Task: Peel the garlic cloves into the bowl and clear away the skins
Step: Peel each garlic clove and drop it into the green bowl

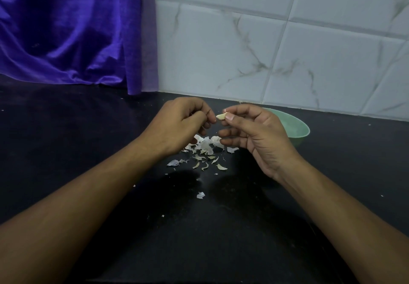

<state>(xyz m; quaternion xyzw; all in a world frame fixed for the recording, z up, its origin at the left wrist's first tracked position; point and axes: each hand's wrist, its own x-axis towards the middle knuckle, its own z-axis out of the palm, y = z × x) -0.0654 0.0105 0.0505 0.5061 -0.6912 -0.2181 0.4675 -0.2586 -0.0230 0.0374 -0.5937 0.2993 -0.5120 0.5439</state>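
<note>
Two bare forearms come in from the bottom corners over a black counter (pixel 221 239), both hands raised mid-frame. One stray skin scrap (pixel 200 195) lies nearest on the counter, with tiny flecks around it. Further back, right under the hands, is the skins (pixel 205 146) pile: a white clump plus about a dozen loose yellowish and white bits spread in front, too small for an exact count. One green bowl (pixel 296 126) sits on the counter behind the right hand (pixel 254 128), near the wall and partly hidden by that hand; the part of the inside that shows is plain green, and I cannot tell what is in the rest. One clove (pixel 221 116) is in view, held above the skins and apart from the bowl, pinched by the right fingers (pixel 229 117), thumb against index tip. Its long axis runs roughly left-right, narrow end toward the left hand (pixel 183 119). The left fingers (pixel 207 124) are curled in, tips just beside the clove; I cannot tell if they pinch anything. Behind are a purple cloth (pixel 66 29) at left and a white marbled tile wall (pixel 287 51) at right.
</note>
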